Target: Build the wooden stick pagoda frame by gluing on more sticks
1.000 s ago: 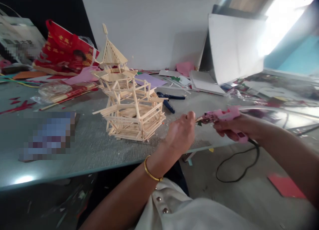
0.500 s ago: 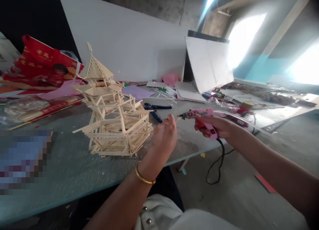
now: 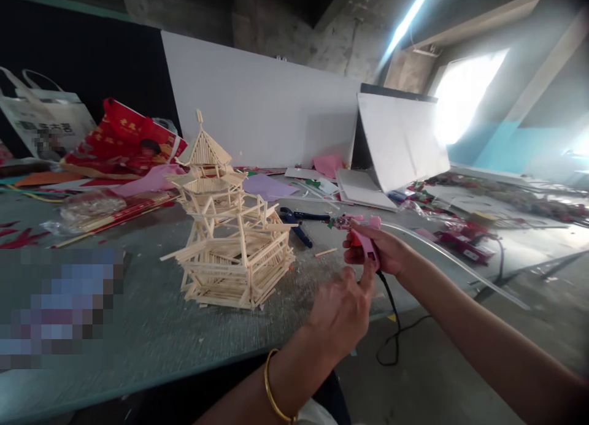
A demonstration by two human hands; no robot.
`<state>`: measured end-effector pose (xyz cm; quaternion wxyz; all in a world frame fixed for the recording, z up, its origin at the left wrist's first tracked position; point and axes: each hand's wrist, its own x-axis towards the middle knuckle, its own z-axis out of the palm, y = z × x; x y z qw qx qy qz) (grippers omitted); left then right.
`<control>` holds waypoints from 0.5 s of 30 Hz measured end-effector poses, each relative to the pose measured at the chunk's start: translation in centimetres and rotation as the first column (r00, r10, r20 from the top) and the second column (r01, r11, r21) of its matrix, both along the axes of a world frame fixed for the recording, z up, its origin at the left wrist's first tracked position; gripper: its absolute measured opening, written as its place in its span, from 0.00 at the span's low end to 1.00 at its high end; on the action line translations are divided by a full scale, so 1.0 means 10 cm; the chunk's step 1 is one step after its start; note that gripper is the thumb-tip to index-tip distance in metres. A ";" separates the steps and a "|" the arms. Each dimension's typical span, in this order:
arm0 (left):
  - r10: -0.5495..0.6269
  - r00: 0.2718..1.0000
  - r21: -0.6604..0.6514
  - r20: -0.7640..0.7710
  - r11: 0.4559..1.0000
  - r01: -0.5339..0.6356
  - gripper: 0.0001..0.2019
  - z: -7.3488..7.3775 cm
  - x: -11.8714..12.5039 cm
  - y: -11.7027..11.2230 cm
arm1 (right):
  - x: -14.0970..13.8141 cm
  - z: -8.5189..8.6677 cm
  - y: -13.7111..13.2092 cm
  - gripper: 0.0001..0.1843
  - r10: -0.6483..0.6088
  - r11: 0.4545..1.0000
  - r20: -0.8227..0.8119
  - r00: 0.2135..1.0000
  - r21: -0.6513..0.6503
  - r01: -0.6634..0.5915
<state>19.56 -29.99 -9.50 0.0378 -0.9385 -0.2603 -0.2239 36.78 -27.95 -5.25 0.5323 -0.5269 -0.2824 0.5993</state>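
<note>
My right hand (image 3: pixel 384 248) is closed around the handle of a pink hot glue gun (image 3: pixel 369 240), its nozzle pointing left. A long clear glue stick (image 3: pixel 460 262) runs out of the gun's back. Just below, my left hand (image 3: pixel 343 308), slightly blurred, has a finger stretched to the switch on the handle; its other fingers look partly curled, and I see nothing in them. A short wooden stick (image 3: pixel 326 252) lies on the table left of the gun. Farther left stands a tiered pagoda model (image 3: pixel 230 241) of thin wooden sticks.
Dark-handled pliers (image 3: pixel 299 224) lie between the model and the gun. Paper sheets, a red bag (image 3: pixel 124 140) and wrapped sticks (image 3: pixel 129 215) sit toward the back left. A white folded board (image 3: pixel 405 143) stands behind. The gun's black cord (image 3: pixel 396 327) hangs past the table edge.
My left hand has moved right and down, from beside the nozzle to the gun's handle. The short stick, earlier at its fingertips, lies on the table. The view has shifted.
</note>
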 end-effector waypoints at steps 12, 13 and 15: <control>0.039 0.998 -0.015 0.042 0.999 -0.039 0.27 -0.02 -0.01 -0.09 | -0.20 -0.07 -0.05 0.17 0.092 0.995 -0.044 0.995 0.030 -0.091; 0.037 0.998 -0.021 0.045 0.999 -0.036 0.27 -0.02 -0.03 -0.08 | -0.20 -0.06 -0.05 0.17 0.100 0.995 -0.043 0.994 0.032 -0.098; 0.036 0.998 -0.058 0.051 0.998 -0.033 0.28 -0.03 -0.08 -0.07 | -0.18 -0.03 -0.05 0.18 0.095 0.994 -0.033 0.995 0.048 -0.093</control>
